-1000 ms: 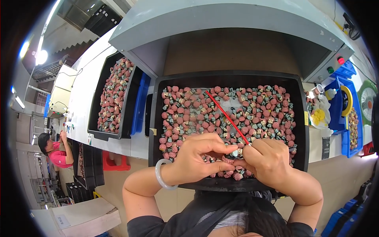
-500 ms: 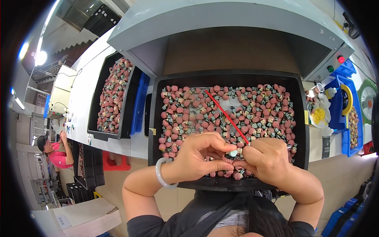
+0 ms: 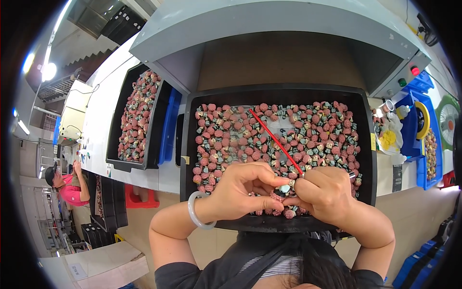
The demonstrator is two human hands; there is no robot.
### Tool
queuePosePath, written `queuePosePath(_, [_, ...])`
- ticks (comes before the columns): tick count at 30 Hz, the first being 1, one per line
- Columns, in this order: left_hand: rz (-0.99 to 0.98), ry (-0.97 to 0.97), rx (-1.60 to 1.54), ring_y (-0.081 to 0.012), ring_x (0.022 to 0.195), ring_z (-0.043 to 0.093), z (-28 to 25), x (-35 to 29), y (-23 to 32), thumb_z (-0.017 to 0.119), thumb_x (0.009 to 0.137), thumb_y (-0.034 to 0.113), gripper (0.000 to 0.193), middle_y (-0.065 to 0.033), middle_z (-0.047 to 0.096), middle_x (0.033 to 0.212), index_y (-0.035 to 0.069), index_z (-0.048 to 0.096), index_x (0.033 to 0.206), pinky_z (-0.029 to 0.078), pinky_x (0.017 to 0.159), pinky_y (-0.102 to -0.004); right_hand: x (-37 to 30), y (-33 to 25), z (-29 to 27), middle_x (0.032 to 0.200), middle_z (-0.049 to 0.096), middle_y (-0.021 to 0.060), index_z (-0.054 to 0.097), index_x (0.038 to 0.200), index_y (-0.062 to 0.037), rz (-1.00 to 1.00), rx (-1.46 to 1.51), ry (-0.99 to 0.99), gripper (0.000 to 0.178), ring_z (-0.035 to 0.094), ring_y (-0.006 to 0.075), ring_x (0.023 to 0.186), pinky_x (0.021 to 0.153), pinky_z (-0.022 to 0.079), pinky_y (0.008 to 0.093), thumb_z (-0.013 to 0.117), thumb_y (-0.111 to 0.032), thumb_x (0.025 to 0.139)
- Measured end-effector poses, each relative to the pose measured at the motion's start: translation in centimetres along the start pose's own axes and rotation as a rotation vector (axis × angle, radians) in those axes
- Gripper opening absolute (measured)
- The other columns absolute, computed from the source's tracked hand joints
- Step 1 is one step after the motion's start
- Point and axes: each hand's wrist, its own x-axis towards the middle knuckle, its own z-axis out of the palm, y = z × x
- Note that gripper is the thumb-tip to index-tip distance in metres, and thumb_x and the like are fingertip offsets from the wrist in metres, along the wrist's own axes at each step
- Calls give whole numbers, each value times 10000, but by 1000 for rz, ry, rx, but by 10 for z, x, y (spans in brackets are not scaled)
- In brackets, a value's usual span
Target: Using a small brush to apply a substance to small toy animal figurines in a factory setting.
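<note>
Over the near side of a large black tray (image 3: 368, 192), both my hands are close together at one small figurine (image 3: 284, 189) with pale teal and pink knobbly parts. My left hand (image 3: 243, 188) pinches it between thumb and fingers. My right hand (image 3: 327, 192) is closed, its thumb and curled fingers against the figurine's right side. A thin red stick (image 3: 275, 140) sticks out of the right fist, slanting up and left over the tray; its lower end is hidden in the fingers. Many similar pink and teal figurines (image 3: 332, 123) cover the tray's bottom.
A grey hood-like housing (image 3: 279, 19) stands over the tray's far side. Left is another black tray (image 3: 156, 139) of figurines, beside a blue bin (image 3: 169, 139). Blue bins (image 3: 423, 180), a yellow tape roll (image 3: 423, 120) and a green fan (image 3: 447, 120) stand right. A person (image 3: 72, 188) works far left.
The figurine has turned slightly between my fingers, and more of its teal and dark parts shows. My hands and the red stick have barely moved.
</note>
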Motion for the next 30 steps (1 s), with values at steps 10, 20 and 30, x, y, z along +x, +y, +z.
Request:
queuePosePath(10, [-180, -26, -193, -127, 742, 608, 2, 4, 7, 674, 670, -82, 381, -94, 544, 888, -50, 570, 1035, 530, 651, -198, 1, 1, -3, 494, 333, 14, 388, 549, -100, 4, -96, 99, 388, 397, 171, 407, 362, 291, 290, 680, -352, 593])
queuePosePath(20, [-174, -66, -83, -130, 729, 612, 0, 6, 9, 681, 680, -49, 349, -96, 557, 891, -36, 589, 1016, 526, 652, -200, -2, -3, -3, 512, 342, 7, 406, 574, -105, -7, -164, 42, 352, 404, 160, 427, 374, 300, 282, 678, -328, 587])
queuePosePath(30, [-170, -100, -154, -134, 749, 607, -1, 4, 6, 685, 681, -39, 346, -104, 568, 887, -39, 589, 1013, 526, 687, -220, -3, -3, -4, 516, 347, 0, 412, 587, -109, -29, -124, 41, 331, 408, 155, 427, 379, 287, 289, 673, -312, 579])
